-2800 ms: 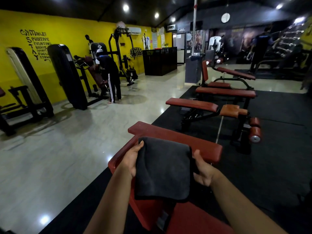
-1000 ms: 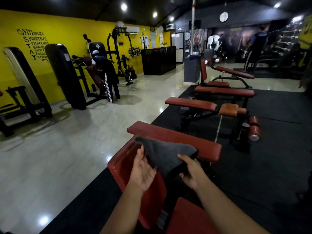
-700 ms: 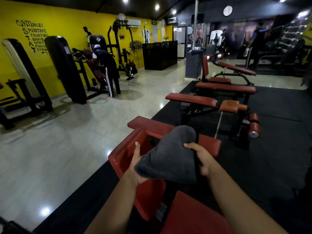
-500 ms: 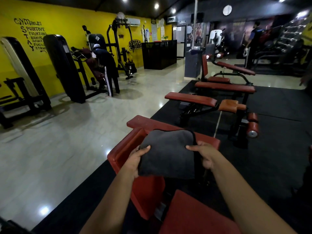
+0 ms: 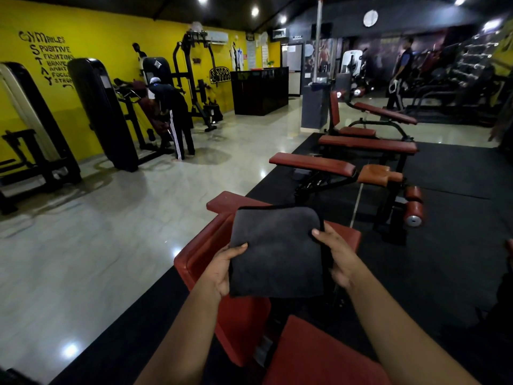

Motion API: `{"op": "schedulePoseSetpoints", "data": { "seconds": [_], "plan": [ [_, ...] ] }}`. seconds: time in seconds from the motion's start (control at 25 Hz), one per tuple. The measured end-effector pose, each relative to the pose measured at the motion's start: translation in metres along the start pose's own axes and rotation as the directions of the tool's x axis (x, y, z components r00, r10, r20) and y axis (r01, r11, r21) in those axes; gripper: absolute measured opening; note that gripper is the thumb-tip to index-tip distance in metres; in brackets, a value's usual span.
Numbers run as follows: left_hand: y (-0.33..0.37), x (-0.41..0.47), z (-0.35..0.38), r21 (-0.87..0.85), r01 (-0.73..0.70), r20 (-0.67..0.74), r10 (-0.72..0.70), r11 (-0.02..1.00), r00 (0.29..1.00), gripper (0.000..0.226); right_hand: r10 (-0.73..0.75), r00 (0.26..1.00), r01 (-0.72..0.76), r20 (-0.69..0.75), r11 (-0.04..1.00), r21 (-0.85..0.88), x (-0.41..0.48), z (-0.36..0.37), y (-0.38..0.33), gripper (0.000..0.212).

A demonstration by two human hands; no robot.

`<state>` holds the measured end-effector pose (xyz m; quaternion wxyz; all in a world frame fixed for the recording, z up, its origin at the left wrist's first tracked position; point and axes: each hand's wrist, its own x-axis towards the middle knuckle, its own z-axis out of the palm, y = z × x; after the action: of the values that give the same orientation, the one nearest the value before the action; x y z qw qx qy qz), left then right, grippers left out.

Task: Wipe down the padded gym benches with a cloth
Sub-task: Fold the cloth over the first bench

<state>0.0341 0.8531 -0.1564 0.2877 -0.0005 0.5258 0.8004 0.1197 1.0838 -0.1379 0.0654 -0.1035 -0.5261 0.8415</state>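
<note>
You are in a gym with a yellow wall [image 5: 111,37] on the left, a pale glossy floor [image 5: 111,232] and a black mat [image 5: 458,259] bearing a row of red benches. The nearest padded bench [image 5: 200,251] lies right below you, its seat pad [image 5: 319,354] at the bottom edge. The cloth [image 5: 277,251], dark grey and folded to a rough square, is held up over that bench between both hands. Your left grip [image 5: 222,269] clasps its lower left edge, thumb on the front. Your right grip [image 5: 337,257] pinches the right edge, thumb on the front too. Farther off, a person [image 5: 173,107] in dark clothes bends at a machine by the wall.
</note>
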Motion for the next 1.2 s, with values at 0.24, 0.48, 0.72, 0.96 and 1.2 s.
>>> {"op": "schedulePoseSetpoints", "data": {
  "seconds": [0.24, 0.48, 0.72, 0.96, 1.2],
  "plan": [
    [0.005, 0.007, -0.007, 0.056, -0.026, 0.026, 0.025, 0.998, 0.999, 0.05, 0.198, 0.98, -0.184, 0.029, 0.948, -0.261, 0.006, -0.009, 0.009, 0.054],
    [0.011, 0.014, -0.011, 0.03, -0.123, 0.031, 0.122, 0.992, 0.992, 0.053, 0.009, 0.988, 0.003, 0.156, 0.997, -0.075, 0.015, -0.012, -0.005, 0.052],
    [0.014, 0.009, -0.011, -0.197, -0.132, -0.007, 0.134, 0.971, 0.991, 0.032, -0.232, 0.955, 0.273, 0.184, 0.932, -0.24, 0.018, -0.003, -0.006, 0.066],
    [0.005, 0.005, -0.019, -0.122, 0.184, 0.129, -0.169, 0.975, 0.977, 0.074, -0.364, 0.915, 0.403, 0.174, 0.816, -0.415, 0.027, -0.003, -0.014, 0.071],
    [0.018, -0.005, -0.005, 0.006, 0.152, 0.076, -0.152, 0.988, 0.985, 0.047, -0.439, 0.85, 0.525, 0.291, 0.67, -0.524, 0.027, -0.01, -0.016, 0.073]
  ]
}}
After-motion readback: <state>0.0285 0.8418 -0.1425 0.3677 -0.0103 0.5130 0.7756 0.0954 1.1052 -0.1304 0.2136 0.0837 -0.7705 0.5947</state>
